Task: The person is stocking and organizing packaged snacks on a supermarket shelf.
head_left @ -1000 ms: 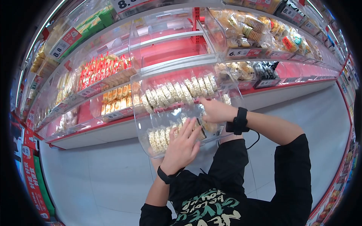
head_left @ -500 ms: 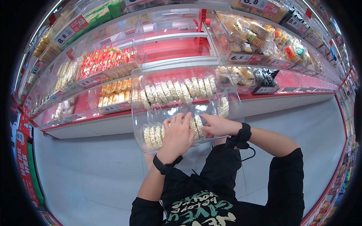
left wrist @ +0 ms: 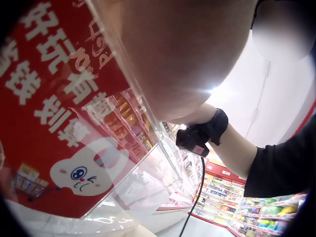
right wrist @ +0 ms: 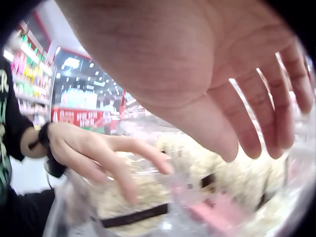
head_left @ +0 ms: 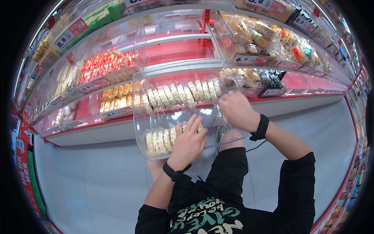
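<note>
A clear plastic bin sticks out from the shelf and holds two rows of pale wrapped snack packs. My left hand lies flat on the right end of the front row, fingers straight. My right hand is raised at the bin's right side, near the end of the back row. In the right wrist view my right hand has its fingers spread and holds nothing. There my left hand rests its fingers on a pack. The left wrist view shows a red label behind clear plastic.
Red shelves carry more clear bins: red packs upper left, yellow packs left, mixed biscuits upper right. Price tags line the shelf edges. Grey floor spreads around me, with another shelf row at the far left.
My right hand has lifted from the front row of packs to the bin's right rear side. The left hand stays on the front row, fingers shifted slightly right.
</note>
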### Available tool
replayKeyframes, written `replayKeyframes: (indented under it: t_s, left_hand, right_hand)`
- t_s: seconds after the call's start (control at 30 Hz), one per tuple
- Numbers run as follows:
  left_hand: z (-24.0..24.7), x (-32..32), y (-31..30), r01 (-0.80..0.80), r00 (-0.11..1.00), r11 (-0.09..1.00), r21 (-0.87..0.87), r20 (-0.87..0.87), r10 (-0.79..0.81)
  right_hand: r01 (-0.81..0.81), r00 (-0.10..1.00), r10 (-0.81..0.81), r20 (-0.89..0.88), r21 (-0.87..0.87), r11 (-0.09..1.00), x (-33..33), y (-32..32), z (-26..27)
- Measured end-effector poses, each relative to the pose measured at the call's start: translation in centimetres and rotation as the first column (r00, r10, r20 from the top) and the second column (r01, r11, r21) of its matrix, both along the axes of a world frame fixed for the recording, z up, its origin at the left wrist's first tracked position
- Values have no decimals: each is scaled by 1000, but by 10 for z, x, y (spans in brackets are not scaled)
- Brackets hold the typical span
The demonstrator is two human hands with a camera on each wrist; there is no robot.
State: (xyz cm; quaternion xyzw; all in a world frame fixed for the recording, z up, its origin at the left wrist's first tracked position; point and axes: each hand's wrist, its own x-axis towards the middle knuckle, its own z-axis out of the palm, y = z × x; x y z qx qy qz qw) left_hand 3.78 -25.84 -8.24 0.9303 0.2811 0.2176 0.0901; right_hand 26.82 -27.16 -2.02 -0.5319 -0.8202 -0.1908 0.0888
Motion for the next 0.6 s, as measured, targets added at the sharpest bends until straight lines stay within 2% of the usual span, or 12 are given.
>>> replayKeyframes:
  t_s: [0.1, 0.2, 0.3, 0.4, 0.43, 0.5, 0.6]
  left_hand:
    - [-2, -1, -1, 1, 1000, 1000, 9, 13, -1]
    - [-1, -2, -1, 9, 1000, 1000, -6, -1, -9]
    - [1, -2, -1, 18, 1000, 1000, -14, -10, -18]
    - [1, -2, -1, 11, 1000, 1000, -22, -6, -11]
    - [0, -3, -1, 2, 1000, 1000, -30, -4, -2]
    - [-1, -4, -1, 1, 1000, 1000, -19, 4, -1]
    - [0, -3, 0, -7, 1000, 999, -34, 9, 7]
  right_hand:
    - [146, 971, -145, 192, 6, 989, 6, -1, 10]
    - [81, 969, -44, 245, -144, 986, 7, -12, -17]
    - [76, 991, -39, 125, -308, 948, 0, -16, -33]
    - [130, 987, -158, -1, -566, 814, -4, -10, -6]
    - [23, 967, -174, -184, -620, 784, -5, -12, 6]
    - [-211, 828, -232, -510, -667, 715, -2, -17, 26]
    - [-344, 769, -162, -618, -613, 711, 1, -29, 33]
